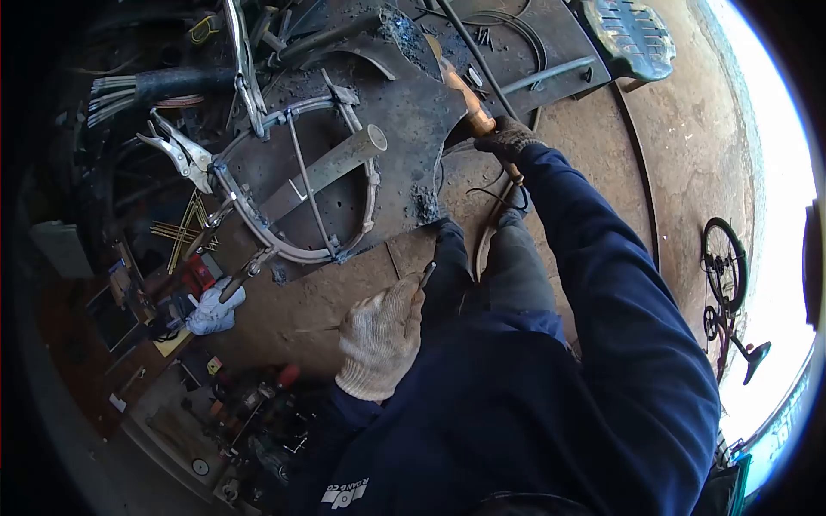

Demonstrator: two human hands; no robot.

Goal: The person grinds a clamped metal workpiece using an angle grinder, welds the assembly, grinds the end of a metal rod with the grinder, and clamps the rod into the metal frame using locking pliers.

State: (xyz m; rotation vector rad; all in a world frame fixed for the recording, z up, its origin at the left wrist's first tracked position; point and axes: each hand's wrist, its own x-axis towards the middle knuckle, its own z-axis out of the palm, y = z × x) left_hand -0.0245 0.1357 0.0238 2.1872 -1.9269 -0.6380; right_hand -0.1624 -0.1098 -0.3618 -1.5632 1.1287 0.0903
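Note:
My left hand point(383, 334), in a pale knitted glove, is closed in front of my torso. A short dark tip point(428, 274) sticks out past its fingers; the kind of thing is unclear. My right hand point(511, 139), in a darker glove, grips a copper-coloured electrode holder point(471, 105) at the steel table's right edge. A cable point(487, 236) runs down from that hand. On the table point(417, 116) lies a round metal frame point(372, 198) with cross rods. A metal tube point(331, 163) slants across it, and locking pliers point(182, 155) clamp its left side.
Slag crumbs point(423, 205) lie along the table edge. Brass-coloured rods point(182, 232), a white cloth point(215, 308) and tools point(258, 400) are at the left. A plastic seat point(625, 39) stands at the far right, a bicycle point(724, 267) beyond. A long dark strip point(638, 163) crosses the floor.

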